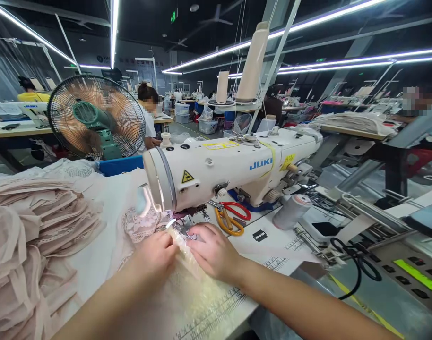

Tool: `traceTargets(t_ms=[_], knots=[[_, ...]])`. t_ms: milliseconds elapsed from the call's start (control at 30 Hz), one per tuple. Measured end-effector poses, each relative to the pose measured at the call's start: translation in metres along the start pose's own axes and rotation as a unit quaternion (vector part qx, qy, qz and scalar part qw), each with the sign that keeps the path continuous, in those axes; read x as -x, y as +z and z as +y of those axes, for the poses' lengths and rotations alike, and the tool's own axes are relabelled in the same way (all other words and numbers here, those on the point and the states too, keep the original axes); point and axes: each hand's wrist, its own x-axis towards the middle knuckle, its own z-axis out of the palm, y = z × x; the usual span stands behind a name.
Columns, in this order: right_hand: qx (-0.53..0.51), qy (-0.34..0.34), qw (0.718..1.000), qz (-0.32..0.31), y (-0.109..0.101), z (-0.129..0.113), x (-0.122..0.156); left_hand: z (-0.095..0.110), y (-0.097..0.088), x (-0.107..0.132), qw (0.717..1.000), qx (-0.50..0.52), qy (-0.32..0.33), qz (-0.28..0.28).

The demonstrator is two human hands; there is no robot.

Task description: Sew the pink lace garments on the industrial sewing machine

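A pale cream and pink lace fabric piece [189,257] lies under the head of a white sewing machine [209,172], by its needle area. My left hand [157,255] has its fingers closed on the left edge of the lace, just in front of the presser foot [182,227]. Opposite it, my right hand [214,250] grips the lace from the right, fingers bent and tips close to the foot. More pink patterned lace [141,224] spreads behind and left of my left hand. The fingertips' exact hold is partly hidden by the cloth.
A heap of pink garment pieces [35,226] covers the left of the table. Red- and orange-handled scissors [230,219], a razor blade [259,235] and a grey thread spool [293,212] lie right of the needle. A fan [97,118] stands behind; co-workers sit farther back.
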Motion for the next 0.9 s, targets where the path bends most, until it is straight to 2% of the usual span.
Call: traceTargets(t_ms=[67, 133, 233, 333, 400, 433, 500, 567, 633, 700, 767, 833, 900], knots=[[-0.030, 0.027, 0.999, 0.006, -0.009, -0.004, 0.003, -0.001, 0.004, -0.002, 0.997, 0.052, -0.054, 0.016], [-0.071, 0.076, 0.995, 0.001, -0.016, -0.011, 0.010, -0.008, 0.002, -0.001, 0.979, 0.169, -0.097, 0.066], [-0.169, 0.123, 0.977, -0.045, -0.018, -0.029, 0.021, -0.020, -0.003, 0.005, 0.908, 0.365, -0.171, 0.111], [-0.249, 0.076, 0.955, -0.141, -0.009, -0.054, 0.021, -0.028, -0.003, 0.008, 0.830, 0.480, -0.240, 0.152], [-0.246, 0.069, 0.947, -0.195, -0.002, -0.067, 0.012, -0.030, 0.001, 0.008, 0.813, 0.491, -0.256, 0.180], [-0.237, 0.091, 0.945, -0.208, 0.001, -0.070, 0.007, -0.031, 0.002, 0.008, 0.822, 0.471, -0.258, 0.187], [-0.229, 0.171, 0.937, -0.199, 0.003, -0.071, -0.003, -0.030, 0.004, 0.007, 0.875, 0.359, -0.276, 0.173], [-0.216, 0.252, 0.926, -0.179, 0.002, -0.064, -0.008, -0.026, 0.004, 0.006, 0.929, 0.187, -0.302, 0.109], [-0.193, 0.302, 0.915, -0.187, 0.000, -0.056, -0.008, -0.019, 0.003, 0.006, 0.956, 0.037, -0.291, 0.018], [-0.176, 0.318, 0.908, -0.210, -0.003, -0.049, -0.005, -0.011, 0.001, 0.006, 0.964, -0.050, -0.252, -0.068], [-0.166, 0.315, 0.907, -0.227, -0.005, -0.046, -0.002, -0.005, 0.001, 0.006, 0.963, -0.095, -0.218, -0.128], [-0.164, 0.311, 0.906, -0.236, -0.006, -0.046, 0.000, -0.001, 0.002, 0.006, 0.958, -0.108, -0.213, -0.158], [-0.171, 0.311, 0.906, -0.232, -0.007, -0.046, 0.000, 0.000, 0.003, 0.004, 0.958, -0.105, -0.211, -0.164]])
